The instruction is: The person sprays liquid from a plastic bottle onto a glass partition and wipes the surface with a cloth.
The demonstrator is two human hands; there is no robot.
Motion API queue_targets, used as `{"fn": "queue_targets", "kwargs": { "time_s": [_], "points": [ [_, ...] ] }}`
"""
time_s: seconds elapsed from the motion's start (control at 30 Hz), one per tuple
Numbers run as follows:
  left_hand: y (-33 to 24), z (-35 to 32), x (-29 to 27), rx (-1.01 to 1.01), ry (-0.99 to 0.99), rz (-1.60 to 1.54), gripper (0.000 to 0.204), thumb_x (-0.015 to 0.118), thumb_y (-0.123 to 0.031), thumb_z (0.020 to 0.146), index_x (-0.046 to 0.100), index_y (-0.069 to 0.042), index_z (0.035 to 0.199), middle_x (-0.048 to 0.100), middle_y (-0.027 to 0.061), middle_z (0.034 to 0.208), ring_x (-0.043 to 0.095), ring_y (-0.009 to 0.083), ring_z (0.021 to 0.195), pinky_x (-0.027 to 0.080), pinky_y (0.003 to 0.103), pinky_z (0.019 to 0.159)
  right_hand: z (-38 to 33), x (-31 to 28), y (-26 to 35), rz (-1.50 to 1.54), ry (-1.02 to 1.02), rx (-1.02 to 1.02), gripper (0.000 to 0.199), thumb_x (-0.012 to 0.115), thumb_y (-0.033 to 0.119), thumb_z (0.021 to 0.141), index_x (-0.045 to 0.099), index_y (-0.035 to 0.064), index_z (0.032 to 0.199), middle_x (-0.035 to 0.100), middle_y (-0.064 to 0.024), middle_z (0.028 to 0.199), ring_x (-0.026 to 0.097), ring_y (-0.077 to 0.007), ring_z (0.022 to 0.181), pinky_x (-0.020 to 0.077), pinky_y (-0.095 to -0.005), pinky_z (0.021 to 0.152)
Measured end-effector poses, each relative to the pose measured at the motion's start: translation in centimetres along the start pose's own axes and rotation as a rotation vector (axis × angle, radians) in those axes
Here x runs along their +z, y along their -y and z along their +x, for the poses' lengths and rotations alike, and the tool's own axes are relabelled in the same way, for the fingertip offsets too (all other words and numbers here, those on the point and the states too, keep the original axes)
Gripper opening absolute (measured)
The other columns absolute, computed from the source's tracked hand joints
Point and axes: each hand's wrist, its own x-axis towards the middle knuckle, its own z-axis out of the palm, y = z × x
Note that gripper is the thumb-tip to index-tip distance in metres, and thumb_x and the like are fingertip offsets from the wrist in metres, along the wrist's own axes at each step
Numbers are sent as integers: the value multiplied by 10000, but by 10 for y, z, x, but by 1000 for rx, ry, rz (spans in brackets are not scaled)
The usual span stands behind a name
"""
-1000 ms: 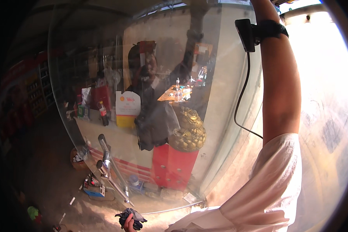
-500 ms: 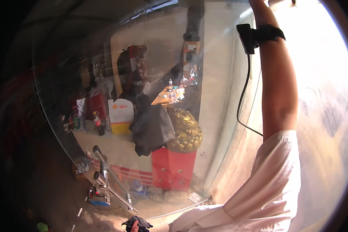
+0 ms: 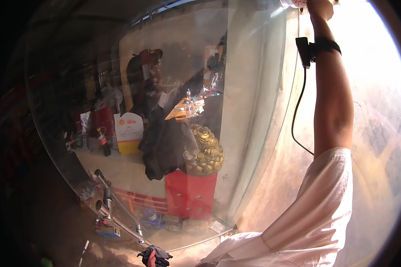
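Glass panel [image 3: 173, 62], cloth [image 3: 163, 255] apparently in left hand [image 3: 152, 260]

Red lettering [image 3: 131, 121] and a small emblem [image 3: 121, 122] mark the white-and-yellow signboard [image 3: 129, 137]; the red label [image 3: 103, 139] on the bottle [image 3: 107, 151] is too small to read.

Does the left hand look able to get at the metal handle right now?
Probably yes: the left hand is near the lower end of the metal handle, with nothing seen between, though the dark cloth it grips may hamper it.
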Motion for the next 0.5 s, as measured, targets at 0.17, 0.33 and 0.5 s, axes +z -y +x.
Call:
{"fn": "queue_targets", "kwargs": {
  "time_s": [0.17,0.33,0.5],
  "points": [
    [13,1,13,51,-164,-67,166,636,-210,913,655,-52,865,620,63,639,399,51,365,260,187,303,-21,4,24,367,34,-79,594,860,472,689,726,-67,899,730,-186,820,718,-275,754,542,-388,701],
    [-6,-13,42,-127,48,-23,185,642,-247,916,646,-63,910,643,134,664,359,41,347,219,187,286,-22,-7,26,428,160,-38,577,883,406,691,714,-84,946,732,-168,848,712,-257,778,544,-372,705],
    [1,-8,37,-152,75,50,174,628,-244,925,624,-73,893,638,132,664,361,30,351,221,177,289,-15,-14,17,555,304,-65,621,897,338,703,665,-84,1095,721,-156,995,702,-265,871,552,-356,775]
  ]
}}
